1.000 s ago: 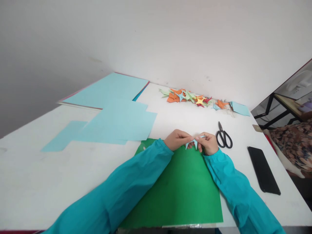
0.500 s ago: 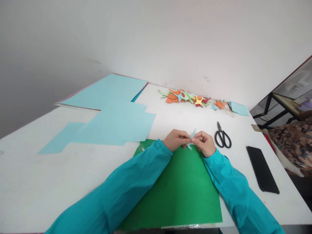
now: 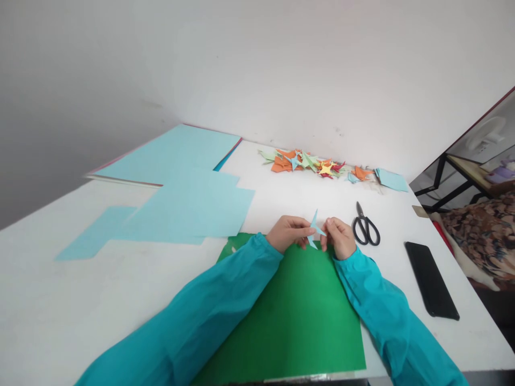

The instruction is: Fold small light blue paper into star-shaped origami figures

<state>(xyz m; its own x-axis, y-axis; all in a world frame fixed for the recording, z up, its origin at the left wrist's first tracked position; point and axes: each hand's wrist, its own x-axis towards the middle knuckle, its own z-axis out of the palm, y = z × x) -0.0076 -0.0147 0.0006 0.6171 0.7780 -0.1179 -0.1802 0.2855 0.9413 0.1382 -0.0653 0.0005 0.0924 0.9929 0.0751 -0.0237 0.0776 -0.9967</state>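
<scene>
My left hand (image 3: 288, 234) pinches a small light blue origami piece (image 3: 314, 230) between thumb and fingers. Its narrow pointed arms stick out up, down and to the right. Close by on the right is my right hand (image 3: 338, 238), its fingers bent and a little apart, beside the piece's right point and not gripping it. Both hands are over the far edge of a green sheet (image 3: 298, 311). To the right of my right hand lie black-handled scissors (image 3: 365, 228).
Light blue paper sheets (image 3: 189, 206) overlap on the left of the white table (image 3: 80, 311). Along the wall sit a pile of colourful folded paper pieces (image 3: 306, 162) and a stack of blue squares (image 3: 391, 179). A black phone-like slab (image 3: 431, 280) lies at right.
My right hand has let go of the origami piece and drawn slightly to the right. The piece, still in my left hand, has turned so its right-hand point now shows.
</scene>
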